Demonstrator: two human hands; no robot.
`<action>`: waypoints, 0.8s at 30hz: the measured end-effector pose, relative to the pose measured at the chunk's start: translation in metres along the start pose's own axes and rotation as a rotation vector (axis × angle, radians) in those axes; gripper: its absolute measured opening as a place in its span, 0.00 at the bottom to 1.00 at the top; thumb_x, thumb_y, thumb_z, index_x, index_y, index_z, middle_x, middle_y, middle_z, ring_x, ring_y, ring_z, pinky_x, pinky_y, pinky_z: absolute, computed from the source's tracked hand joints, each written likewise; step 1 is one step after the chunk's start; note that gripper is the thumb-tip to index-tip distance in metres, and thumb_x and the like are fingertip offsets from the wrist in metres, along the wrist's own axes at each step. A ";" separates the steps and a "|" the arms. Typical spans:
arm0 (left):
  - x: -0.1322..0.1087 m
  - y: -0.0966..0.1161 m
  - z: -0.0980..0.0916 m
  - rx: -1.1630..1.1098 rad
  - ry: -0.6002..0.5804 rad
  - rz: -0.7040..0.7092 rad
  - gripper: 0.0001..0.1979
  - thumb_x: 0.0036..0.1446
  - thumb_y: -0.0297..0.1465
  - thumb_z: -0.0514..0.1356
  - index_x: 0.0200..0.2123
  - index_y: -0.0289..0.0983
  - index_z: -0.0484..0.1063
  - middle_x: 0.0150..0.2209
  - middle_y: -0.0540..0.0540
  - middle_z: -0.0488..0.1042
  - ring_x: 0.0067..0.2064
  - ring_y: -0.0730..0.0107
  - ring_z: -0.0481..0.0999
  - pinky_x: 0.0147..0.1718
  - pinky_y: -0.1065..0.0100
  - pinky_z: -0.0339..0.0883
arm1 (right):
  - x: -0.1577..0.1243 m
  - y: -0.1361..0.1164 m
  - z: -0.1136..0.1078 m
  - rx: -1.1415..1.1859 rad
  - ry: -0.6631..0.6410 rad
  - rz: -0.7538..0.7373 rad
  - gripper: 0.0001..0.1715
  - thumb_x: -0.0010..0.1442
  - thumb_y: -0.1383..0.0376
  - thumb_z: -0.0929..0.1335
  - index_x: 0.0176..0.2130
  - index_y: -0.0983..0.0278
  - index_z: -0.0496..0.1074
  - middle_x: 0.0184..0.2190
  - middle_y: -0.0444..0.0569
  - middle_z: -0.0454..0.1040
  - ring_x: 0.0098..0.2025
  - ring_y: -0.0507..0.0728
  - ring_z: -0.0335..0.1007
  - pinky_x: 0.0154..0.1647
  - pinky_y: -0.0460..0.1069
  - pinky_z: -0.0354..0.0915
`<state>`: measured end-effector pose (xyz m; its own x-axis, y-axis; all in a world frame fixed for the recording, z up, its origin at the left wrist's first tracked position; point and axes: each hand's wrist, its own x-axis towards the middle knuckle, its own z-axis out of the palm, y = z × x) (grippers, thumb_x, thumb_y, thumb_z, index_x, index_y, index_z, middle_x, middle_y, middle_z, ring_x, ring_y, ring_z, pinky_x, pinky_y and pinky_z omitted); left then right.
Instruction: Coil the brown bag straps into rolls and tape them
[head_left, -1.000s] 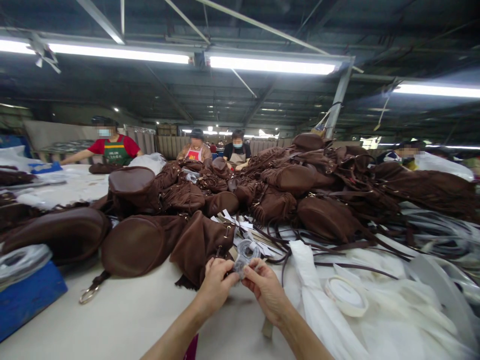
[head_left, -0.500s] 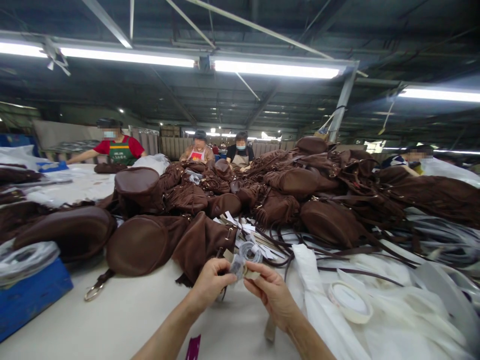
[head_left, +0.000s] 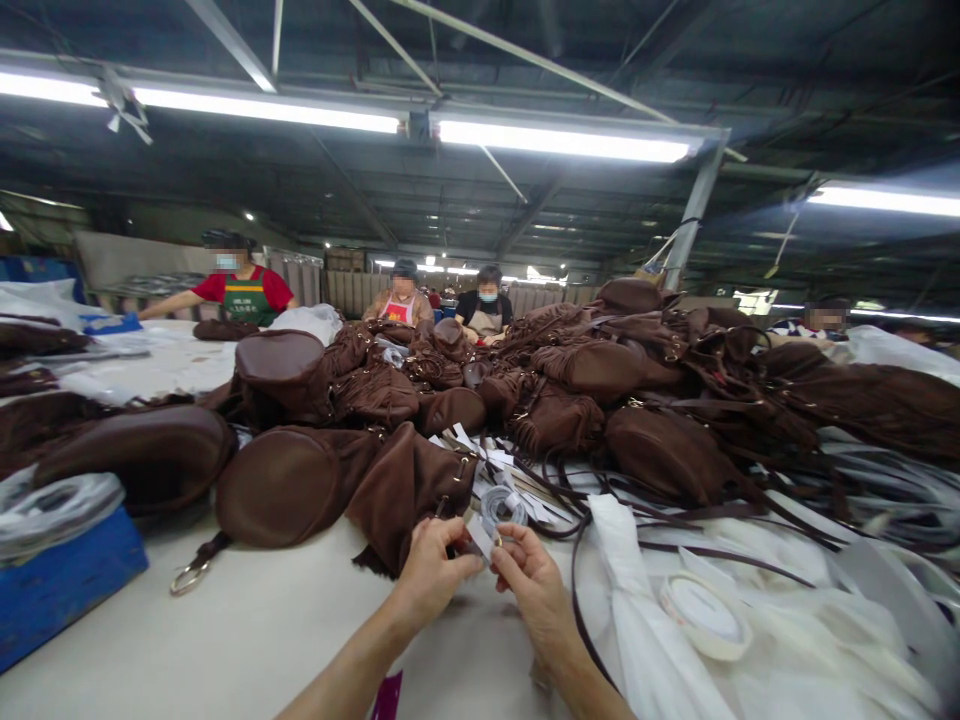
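Observation:
My left hand [head_left: 437, 567] and my right hand [head_left: 531, 573] meet at the middle of the table's near side. Between their fingertips is a small white tag [head_left: 480, 537], pinched from both sides. Something small and shiny shows at my right fingertips, too small to make out. Just behind my left hand lies a brown bag [head_left: 401, 495] with metal eyelets. A clear-wrapped coil [head_left: 501, 508] and a spread of white and tan tags [head_left: 525, 485] lie beyond the fingers.
Brown fringed bags [head_left: 562, 415] are heaped across the table [head_left: 247, 640]. At left stands a blue box [head_left: 75, 585] with a wrapped coil on it. A tape roll [head_left: 705, 615] rests on white sheeting at right. Several people sit or stand beyond the heap.
The held piece has turned, so its flat white face now shows where crumpled clear plastic and a tan piece showed before. The fingers of both hands have shifted slightly.

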<state>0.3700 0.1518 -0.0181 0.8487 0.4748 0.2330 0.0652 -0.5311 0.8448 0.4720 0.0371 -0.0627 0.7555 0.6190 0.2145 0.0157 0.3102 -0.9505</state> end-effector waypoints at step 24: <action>-0.013 -0.004 -0.006 0.297 -0.186 0.212 0.06 0.47 0.25 0.58 0.26 0.41 0.73 0.29 0.51 0.74 0.43 0.61 0.68 0.60 0.42 0.30 | 0.009 -0.024 -0.009 -0.567 -0.298 -0.064 0.08 0.46 0.66 0.71 0.20 0.61 0.67 0.19 0.40 0.66 0.26 0.53 0.60 0.28 0.47 0.55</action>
<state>0.3559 0.1517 -0.0212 0.9384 0.2119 0.2731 0.0037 -0.7962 0.6051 0.4841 0.0286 -0.0399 0.5287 0.8110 0.2506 0.4602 -0.0258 -0.8874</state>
